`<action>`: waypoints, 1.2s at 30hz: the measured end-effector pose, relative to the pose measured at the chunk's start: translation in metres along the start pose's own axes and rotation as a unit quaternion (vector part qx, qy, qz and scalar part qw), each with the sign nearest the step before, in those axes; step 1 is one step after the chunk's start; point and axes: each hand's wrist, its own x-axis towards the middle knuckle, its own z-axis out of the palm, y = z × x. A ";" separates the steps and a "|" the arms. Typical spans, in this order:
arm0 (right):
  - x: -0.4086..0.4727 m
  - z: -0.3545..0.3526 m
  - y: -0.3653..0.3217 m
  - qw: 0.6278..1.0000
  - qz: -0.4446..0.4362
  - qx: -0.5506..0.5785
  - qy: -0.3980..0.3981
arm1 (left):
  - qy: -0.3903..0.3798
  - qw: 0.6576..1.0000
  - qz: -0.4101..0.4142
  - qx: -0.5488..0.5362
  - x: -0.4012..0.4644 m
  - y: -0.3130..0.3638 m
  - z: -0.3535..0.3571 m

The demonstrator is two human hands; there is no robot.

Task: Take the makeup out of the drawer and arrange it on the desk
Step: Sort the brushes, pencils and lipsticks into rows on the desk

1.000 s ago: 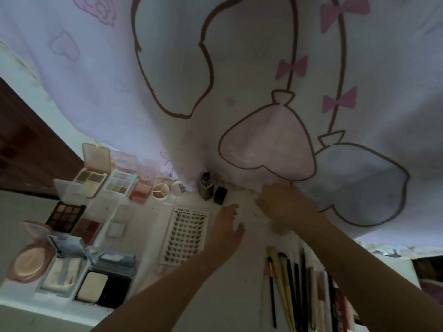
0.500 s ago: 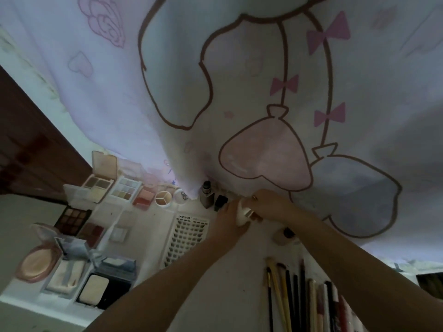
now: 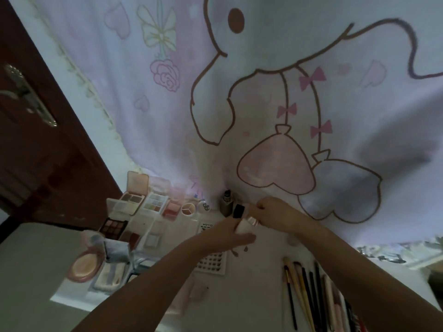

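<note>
Open eyeshadow palettes (image 3: 134,202) and compacts line the left of the white desk (image 3: 249,293); a lash card (image 3: 211,259) reads "XOYO" upside-down. At centre the left hand (image 3: 230,232) grips a small cream bottle (image 3: 243,226), its long axis tilted up-right toward the right hand (image 3: 271,212), which pinches near its metallic neck. The standing bottles' (image 3: 226,204) row lies just beyond, nearer the left hand. Brushes (image 3: 304,291) lie at right.

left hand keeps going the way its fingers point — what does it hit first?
Likely the small black cap just beyond the left hand, which grips a white bottle; the dark glass bottle stands beside it. Depth unclear.
</note>
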 end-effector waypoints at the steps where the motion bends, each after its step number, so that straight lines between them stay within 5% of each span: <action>1: -0.004 0.001 -0.005 1.000 -0.019 -0.010 -0.008 | -0.027 0.999 -0.002 -0.039 -0.008 0.001 -0.003; 9: -0.043 -0.019 -0.021 0.984 -0.124 0.032 -0.125 | -0.254 0.927 -0.018 -0.275 -0.056 0.004 -0.038; 13: -0.052 -0.021 -0.025 0.968 -0.060 0.190 -0.153 | -0.231 0.941 -0.018 -0.247 -0.064 0.006 -0.038; 17: -0.048 -0.012 -0.035 0.972 0.081 0.082 -0.203 | -0.186 0.970 -0.019 -0.158 -0.065 0.010 -0.037; 20: -0.044 -0.008 -0.030 0.979 0.006 -0.009 -0.204 | -0.208 0.971 -0.027 -0.111 -0.064 0.009 -0.037; 25: -0.044 -0.008 -0.020 0.981 -0.093 0.019 -0.168 | -0.248 0.947 -0.066 -0.195 -0.058 -0.003 -0.037; 28: -0.042 -0.001 -0.007 0.984 -0.125 -0.023 -0.122 | -0.199 0.933 -0.123 -0.272 -0.052 -0.022 -0.033; 32: -0.036 0.001 0.025 0.994 -0.062 0.083 -0.022 | -0.051 0.910 -0.151 -0.382 -0.038 -0.050 -0.027; 36: -0.018 0.017 0.059 0.959 0.087 0.265 0.048 | 0.059 0.965 -0.086 -0.239 -0.007 -0.054 -0.013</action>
